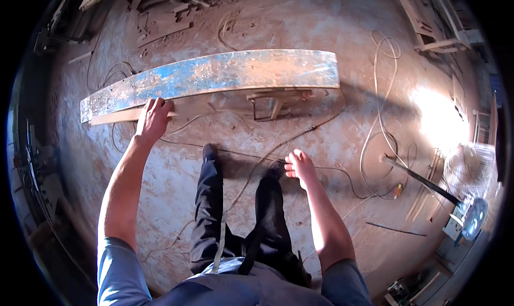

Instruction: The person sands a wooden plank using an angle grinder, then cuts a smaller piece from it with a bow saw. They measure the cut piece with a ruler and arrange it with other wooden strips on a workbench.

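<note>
My left hand (pixel 154 119) is closed over a narrow strip of wood (pixel 115 116), its fingers wrapped across the top near the right end. The strip lies along the near side of a long wooden bench (pixel 235 70) with worn blue paint; whether it rests against the bench I cannot tell. My right hand (pixel 301 168) hangs in the air in front of my right foot, fingers loosely curled and apart, with nothing in it. It is well short of the bench.
Cables (pixel 300 136) run across the dusty floor between my feet and the bench. At the right stands a pedestal fan (pixel 471 172) with a wire guard. Wood scraps (pixel 182 7) and a wooden frame lie behind the bench. A thin dark rod (pixel 396 229) lies on the right.
</note>
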`<state>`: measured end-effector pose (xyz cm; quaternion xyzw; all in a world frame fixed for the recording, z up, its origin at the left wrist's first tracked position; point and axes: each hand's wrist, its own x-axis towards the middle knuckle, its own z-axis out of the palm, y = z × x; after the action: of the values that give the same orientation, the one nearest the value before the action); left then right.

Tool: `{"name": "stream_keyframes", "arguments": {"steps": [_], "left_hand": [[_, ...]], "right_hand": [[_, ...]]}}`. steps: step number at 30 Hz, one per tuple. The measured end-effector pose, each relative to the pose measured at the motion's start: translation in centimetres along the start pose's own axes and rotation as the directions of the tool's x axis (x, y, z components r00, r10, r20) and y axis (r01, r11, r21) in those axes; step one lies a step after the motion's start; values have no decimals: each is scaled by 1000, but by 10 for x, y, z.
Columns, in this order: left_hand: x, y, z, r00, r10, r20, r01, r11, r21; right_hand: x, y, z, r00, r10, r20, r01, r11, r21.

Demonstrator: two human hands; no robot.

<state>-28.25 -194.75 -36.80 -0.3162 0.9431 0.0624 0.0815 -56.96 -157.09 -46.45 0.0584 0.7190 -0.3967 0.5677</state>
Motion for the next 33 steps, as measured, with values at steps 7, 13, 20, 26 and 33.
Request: {"name": "stream_keyframes", "arguments": {"steps": [7,13,20,26,33], "left_hand": [[100,-74,59,998,24,56,-18,995,-94],[98,-133,77,999,40,10,-38,987,-157],[94,-123,72,998,17,60,-3,974,-225],[107,-73,106,954,139,-266,-229,910,-345],[108,-65,111,943,16,-332,-119,948,-294]], "right_hand": [[136,-70,117,999,-41,6,33,871,490],[200,-86,149,993,112,31,-89,558,825],[221,-80,127,985,-153,80,25,585,811],[192,-53,82,1000,-21,19,-3,574,819],[67,-31,6,853,306,-422,53,755,654]]}}
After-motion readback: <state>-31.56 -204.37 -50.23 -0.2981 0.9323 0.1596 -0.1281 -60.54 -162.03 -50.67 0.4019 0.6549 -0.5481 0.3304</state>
